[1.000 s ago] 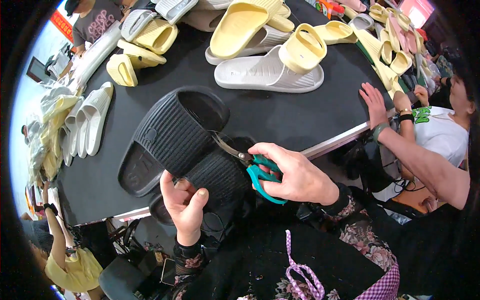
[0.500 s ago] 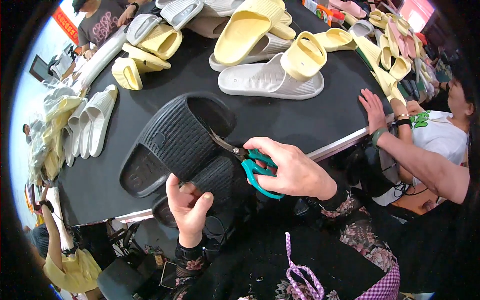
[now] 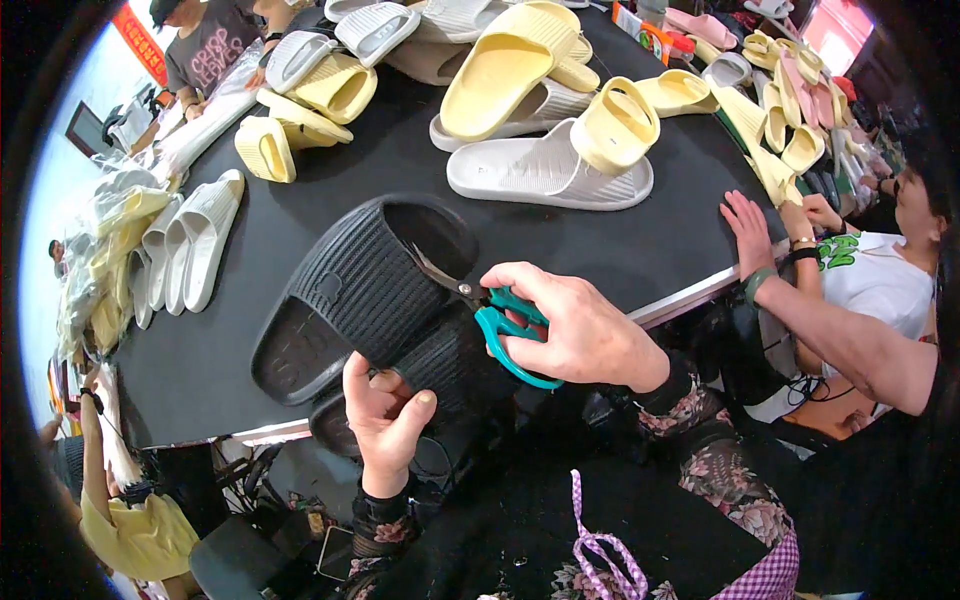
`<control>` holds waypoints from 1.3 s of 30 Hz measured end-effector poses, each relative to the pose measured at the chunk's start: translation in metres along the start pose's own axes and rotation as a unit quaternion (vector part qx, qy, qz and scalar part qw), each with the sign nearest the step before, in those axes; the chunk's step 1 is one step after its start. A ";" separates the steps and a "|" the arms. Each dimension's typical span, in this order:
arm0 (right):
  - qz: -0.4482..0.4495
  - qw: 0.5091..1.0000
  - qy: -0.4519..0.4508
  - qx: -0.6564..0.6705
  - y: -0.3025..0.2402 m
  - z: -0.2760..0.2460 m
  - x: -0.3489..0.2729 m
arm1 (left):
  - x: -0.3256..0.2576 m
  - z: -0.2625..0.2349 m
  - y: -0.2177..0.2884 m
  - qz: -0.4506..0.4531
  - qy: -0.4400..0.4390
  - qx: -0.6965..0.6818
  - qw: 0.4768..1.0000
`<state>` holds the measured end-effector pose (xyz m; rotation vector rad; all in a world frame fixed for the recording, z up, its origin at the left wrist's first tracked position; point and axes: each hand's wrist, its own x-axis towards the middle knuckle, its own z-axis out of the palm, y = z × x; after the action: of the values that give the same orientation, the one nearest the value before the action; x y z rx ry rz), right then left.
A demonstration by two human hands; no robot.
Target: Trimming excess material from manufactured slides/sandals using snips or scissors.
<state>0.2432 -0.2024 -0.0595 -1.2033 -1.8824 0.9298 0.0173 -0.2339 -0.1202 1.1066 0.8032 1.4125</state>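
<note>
My left hand grips a black slide sandal at the near side of its ribbed strap, fingers curled in under it and thumb sticking out. A second black slide lies partly beneath the first, much of it hidden. In my right hand is a pair of small scissors with teal handles. Their dark blades point away to the left and meet the right edge of the upper sandal's strap. Whether the blade tips are parted is too small to tell.
Yellow and light grey slides are heaped at the far side of the black table. Grey slides stand on the left by plastic-wrapped ones. At right, a co-worker's hand rests on the table edge; others work around.
The scissors have shifted slightly up and left along the strap's edge. The whole scene sits a little lower and farther right in view. Both hands keep their holds.
</note>
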 end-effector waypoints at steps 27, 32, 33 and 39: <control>-0.045 0.998 0.006 -0.042 -0.002 -0.006 0.025 | -0.001 -0.004 -0.001 -0.008 -0.024 0.007 1.000; -0.045 0.999 0.010 -0.026 -0.001 -0.005 0.026 | -0.001 -0.003 -0.001 -0.011 -0.020 0.006 1.000; -0.046 0.999 0.011 -0.027 -0.002 -0.006 0.026 | -0.001 -0.004 -0.001 -0.009 -0.023 0.017 1.000; -0.064 0.997 0.039 -0.028 -0.001 -0.004 0.025 | -0.002 -0.001 0.001 -0.004 -0.006 0.025 1.000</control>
<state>0.2381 -0.1792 -0.0519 -1.1216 -1.9096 0.7543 0.0157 -0.2363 -0.1204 1.1471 0.8371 1.3842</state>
